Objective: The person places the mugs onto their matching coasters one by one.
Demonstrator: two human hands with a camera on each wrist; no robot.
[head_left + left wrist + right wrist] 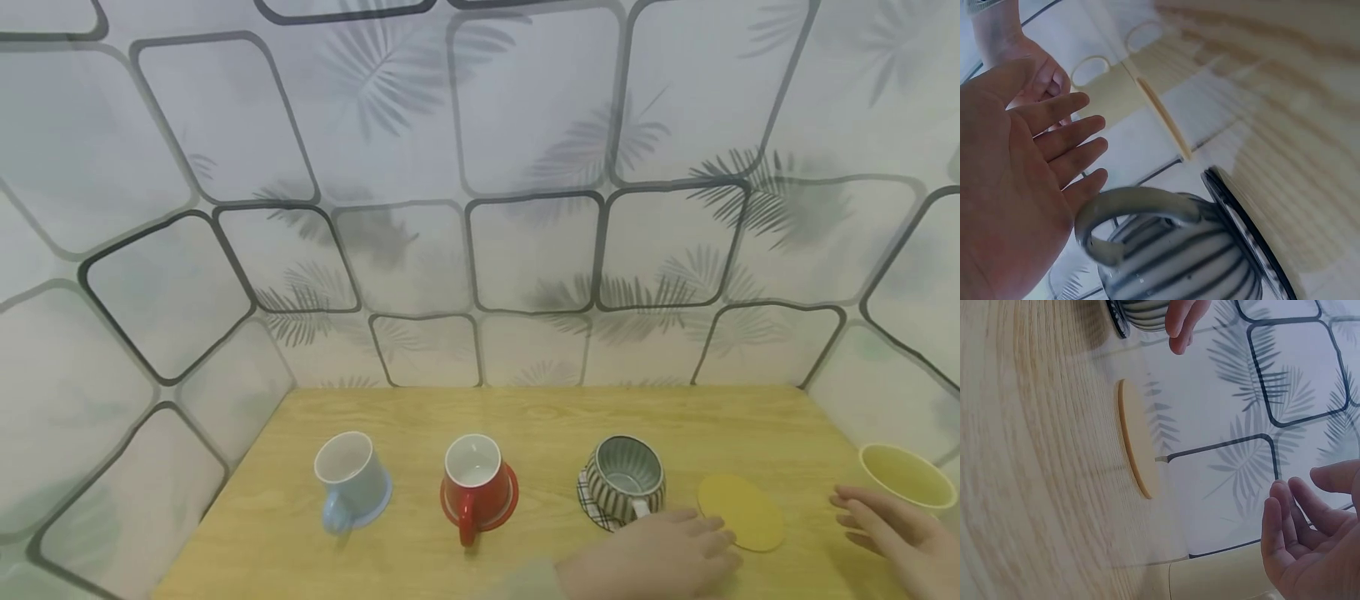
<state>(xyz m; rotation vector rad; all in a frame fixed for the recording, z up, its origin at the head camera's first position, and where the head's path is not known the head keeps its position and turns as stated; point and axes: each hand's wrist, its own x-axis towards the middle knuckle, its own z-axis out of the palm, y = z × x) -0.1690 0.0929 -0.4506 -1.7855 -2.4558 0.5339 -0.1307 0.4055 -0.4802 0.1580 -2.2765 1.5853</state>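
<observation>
My left hand (656,558) hovers, fingers extended and holding nothing, beside the striped mug (624,483). That mug's handle (1141,206) passes close to my little finger in the left wrist view; whether they touch I cannot tell. The mug sits on a checked coaster (592,508). A round yellow coaster (742,512) lies bare between my hands. At the far right, my right hand (896,533) is held in front of a yellow cup (907,475), fingers loosely bent with nothing in them. The right wrist view has the cup's pale side (1222,575) below that hand (1316,544).
A light blue mug (352,479) stands on a blue coaster (378,508) at the left. Beside it, a red mug (487,496) rests on a red coaster (512,500). Patterned cloth walls (532,250) enclose the wooden tabletop (540,408) at the back and sides.
</observation>
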